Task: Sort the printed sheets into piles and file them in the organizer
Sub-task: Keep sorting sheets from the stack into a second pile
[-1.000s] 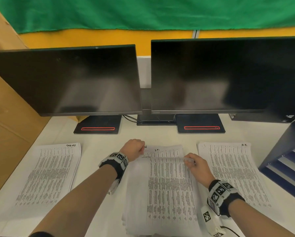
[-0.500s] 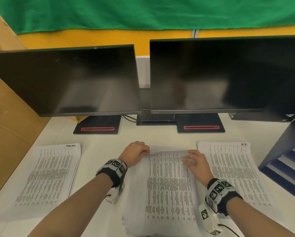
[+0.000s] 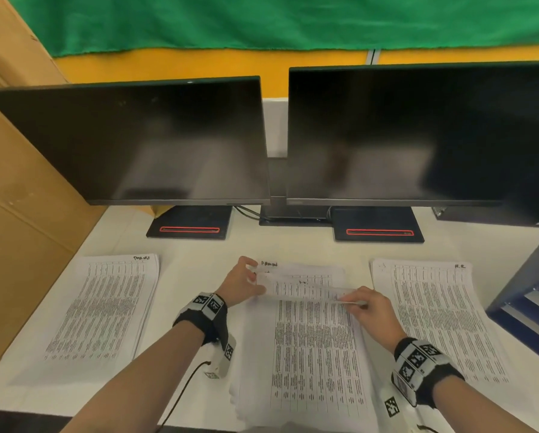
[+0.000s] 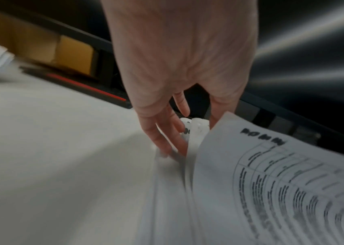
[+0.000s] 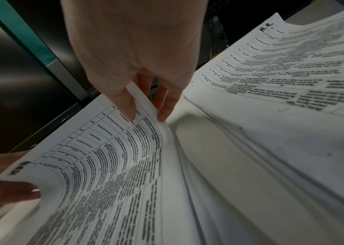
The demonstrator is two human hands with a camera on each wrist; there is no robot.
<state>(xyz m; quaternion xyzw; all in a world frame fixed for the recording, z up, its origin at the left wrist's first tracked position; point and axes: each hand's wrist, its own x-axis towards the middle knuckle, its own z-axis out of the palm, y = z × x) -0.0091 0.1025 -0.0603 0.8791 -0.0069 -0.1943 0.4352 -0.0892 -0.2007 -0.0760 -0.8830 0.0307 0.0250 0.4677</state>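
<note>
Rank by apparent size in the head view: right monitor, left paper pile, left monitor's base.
1. right monitor, cut off by the frame
2. left paper pile
3. left monitor's base

Nearness enlarges the pile.

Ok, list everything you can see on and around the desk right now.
Desk: one, white, under everything.
Monitors: two, black, dark, side by side at the back.
Left pile: one, white printed sheets, near left.
Centre pile: one, white printed, between the hands.
Top sheet: one, white, far edge lifted off the centre pile.
Right pile: one, marked "H.R.", near right.
Organizer: one, dark blue, right edge.
Cardboard: brown, left side.
Cloth: green, above a yellow wall.
Left hand: pinches the sheet's left corner.
Right hand: pinches its right corner.
</note>
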